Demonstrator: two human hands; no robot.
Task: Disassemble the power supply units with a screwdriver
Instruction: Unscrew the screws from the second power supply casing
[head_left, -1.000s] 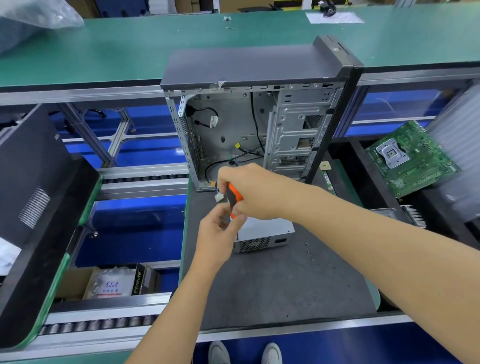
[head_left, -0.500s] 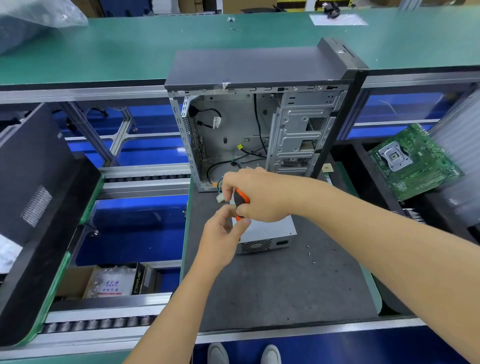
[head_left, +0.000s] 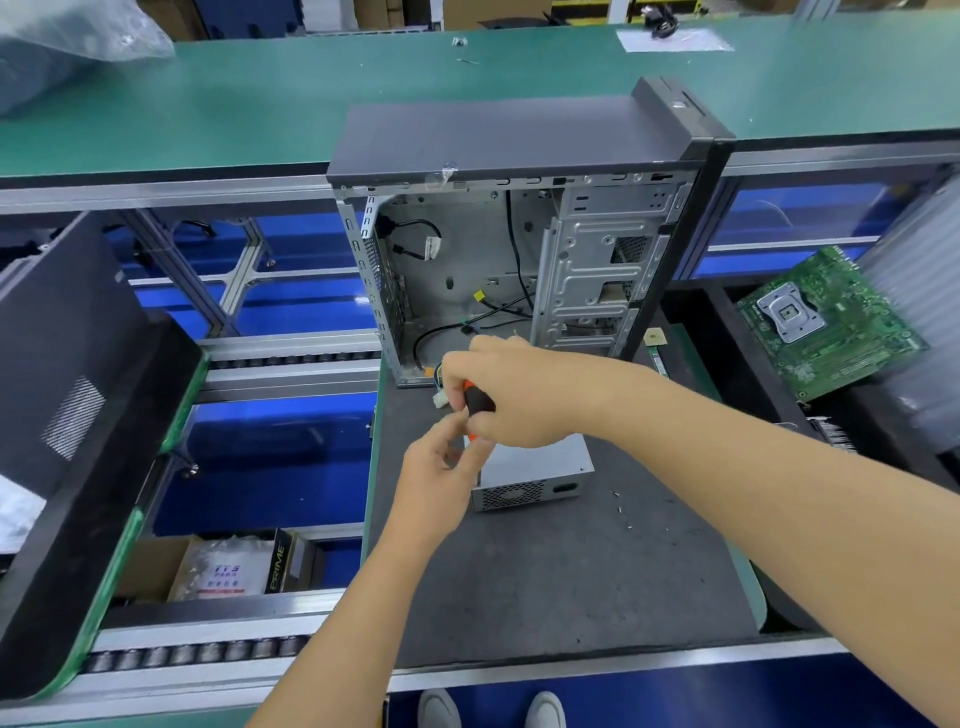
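Cables (head_left: 457, 325) inside open computer case (head_left: 597, 270)

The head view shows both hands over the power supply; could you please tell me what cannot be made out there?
- Screwdriver tip: hidden by the right hand and left hand.
- Power supply top and its screws: covered by both hands.
- Whether the left hand pinches anything: fingers blurred.
- Loose bits on the mat: too small to identify.

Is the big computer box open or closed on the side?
Open. The computer case has no side panel facing us, so its bare metal inside and loose cables show.
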